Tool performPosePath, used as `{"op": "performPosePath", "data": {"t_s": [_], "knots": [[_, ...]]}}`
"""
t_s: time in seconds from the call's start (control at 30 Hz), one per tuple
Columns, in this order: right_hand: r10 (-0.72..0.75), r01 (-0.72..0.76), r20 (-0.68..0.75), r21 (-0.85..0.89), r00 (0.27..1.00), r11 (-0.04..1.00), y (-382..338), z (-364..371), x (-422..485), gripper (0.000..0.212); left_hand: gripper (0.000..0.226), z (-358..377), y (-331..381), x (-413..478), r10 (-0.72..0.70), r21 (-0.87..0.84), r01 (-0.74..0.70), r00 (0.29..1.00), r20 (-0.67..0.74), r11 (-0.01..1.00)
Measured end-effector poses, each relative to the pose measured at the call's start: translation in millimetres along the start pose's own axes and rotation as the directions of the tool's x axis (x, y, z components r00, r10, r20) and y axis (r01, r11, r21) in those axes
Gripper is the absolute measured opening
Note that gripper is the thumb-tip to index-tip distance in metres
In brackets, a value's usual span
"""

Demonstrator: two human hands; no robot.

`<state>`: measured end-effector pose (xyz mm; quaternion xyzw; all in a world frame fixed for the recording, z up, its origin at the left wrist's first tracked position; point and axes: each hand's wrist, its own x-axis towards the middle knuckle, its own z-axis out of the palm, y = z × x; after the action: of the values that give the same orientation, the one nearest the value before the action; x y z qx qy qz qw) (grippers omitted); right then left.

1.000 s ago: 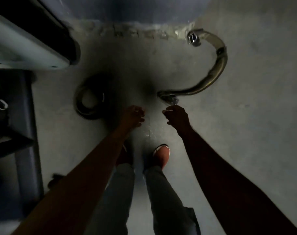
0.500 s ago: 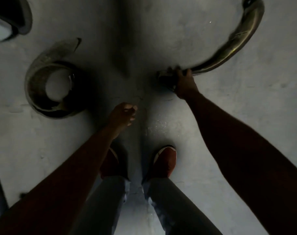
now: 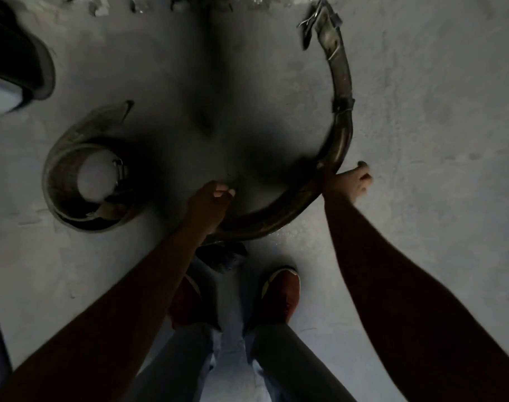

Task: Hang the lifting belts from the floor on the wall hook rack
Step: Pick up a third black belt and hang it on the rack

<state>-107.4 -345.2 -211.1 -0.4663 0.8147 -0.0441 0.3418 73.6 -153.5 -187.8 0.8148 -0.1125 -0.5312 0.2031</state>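
Note:
A long dark lifting belt [image 3: 342, 82] curves in a wide arc from the top right down toward my feet, its frayed strap end at the top. My right hand [image 3: 350, 182] is closed around the belt's lower curve. Near the belt's other end, my left hand [image 3: 211, 203] has its fingers curled, and the belt passes under its wrist; whether it grips the belt is hidden. A second belt [image 3: 85, 175], coiled with a metal buckle, lies on the floor to the left, apart from both hands. The wall hook rack is out of view.
The floor [image 3: 436, 111] is grey concrete, with crumbled debris along the top edge. A dark curved object with a pale underside [image 3: 18, 74] juts in at the upper left. My red shoes [image 3: 282, 294] stand just below the belt.
My right hand slid from the belt's near end farther along its curve. The belt's near end came toward my feet, and my left hand moved up to it.

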Motion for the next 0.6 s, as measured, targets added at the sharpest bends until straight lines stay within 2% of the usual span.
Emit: {"op": "performPosePath", "data": {"t_s": [0.03,0.07,0.13,0.17,0.2,0.23,0.27,0.3,0.33,0.37,0.4,0.43,0.47,0.5,0.6], "knots": [[0.096,-0.108,0.137,0.084,0.986,0.991,0.9,5.7,5.0,0.071,0.034,3.1,1.7,2.6,0.013,0.000,-0.013,1.000,0.021,1.000],[0.146,-0.177,0.263,0.100,0.954,0.979,3.2,9.7,4.4,0.062,0.035,6.0,4.6,3.9,0.030,-0.019,-0.029,0.999,0.042,0.999],[0.095,-0.099,0.344,-0.006,0.934,0.995,16.4,13.7,-4.9,0.038,0.037,16.4,12.8,5.5,0.065,-0.039,-0.062,0.996,0.068,0.997],[0.052,-0.042,0.385,-0.033,0.921,0.999,24.1,14.1,-10.2,0.035,0.037,21.4,18.8,6.2,0.078,-0.028,-0.076,0.994,0.076,0.997],[0.049,-0.030,0.486,-0.047,0.873,0.998,30.3,12.9,-17.6,0.038,0.038,26.8,25.2,6.6,0.081,-0.017,-0.080,0.993,0.086,0.997],[0.092,-0.060,0.620,-0.073,0.779,0.996,35.1,9.6,-26.4,0.045,0.039,32.8,32.2,6.8,0.078,-0.023,-0.076,0.992,0.096,0.997],[0.158,-0.094,0.743,-0.127,0.651,0.987,38.5,8.4,-34.7,0.050,0.041,38.2,37.3,8.5,0.067,-0.040,-0.063,0.991,0.112,0.997],[0.206,-0.103,0.801,-0.180,0.562,0.978,40.8,8.0,-38.9,0.053,0.042,44.1,40.8,10.3,0.056,-0.058,-0.049,0.990,0.128,0.997],[0.205,-0.089,0.806,-0.187,0.555,0.978,38.7,9.1,-39.2,0.056,0.043,49.3,42.2,11.5,0.041,-0.062,-0.033,0.990,0.133,0.998],[0.162,-0.057,0.761,-0.163,0.628,0.985,33.7,12.4,-35.7,0.062,0.044,52.9,43.6,11.5,0.024,-0.059,-0.016,0.990,0.140,0.998],[0.106,-0.031,0.673,-0.122,0.732,0.992,27.4,17.1,-27.3,0.071,0.045,55.4,44.5,12.5,0.010,-0.053,-0.003,0.989,0.146,0.999],[0.068,-0.021,0.600,-0.085,0.797,0.996,18.5,21.9,-17.2,0.081,0.045,56.8,45.7,13.6,0.012,-0.058,-0.004,0.989,0.146,0.998],[0.041,-0.015,0.591,-0.048,0.806,0.999,9.9,29.1,-9.5,0.089,0.045,57.2,46.1,15.7,0.015,-0.066,-0.005,0.989,0.145,0.998],[0.017,0.016,0.622,-0.048,0.783,0.999,1.6,34.1,-6.6,0.091,0.045,57.1,46.9,18.1,0.013,-0.084,-0.001,0.990,0.144,0.996],[-0.073,0.228,0.679,-0.141,0.731,0.963,8.0,62.2,2.0,0.087,0.045,57.1,49.6,29.3,0.021,-0.138,-0.001,0.989,0.144,0.990]]}}
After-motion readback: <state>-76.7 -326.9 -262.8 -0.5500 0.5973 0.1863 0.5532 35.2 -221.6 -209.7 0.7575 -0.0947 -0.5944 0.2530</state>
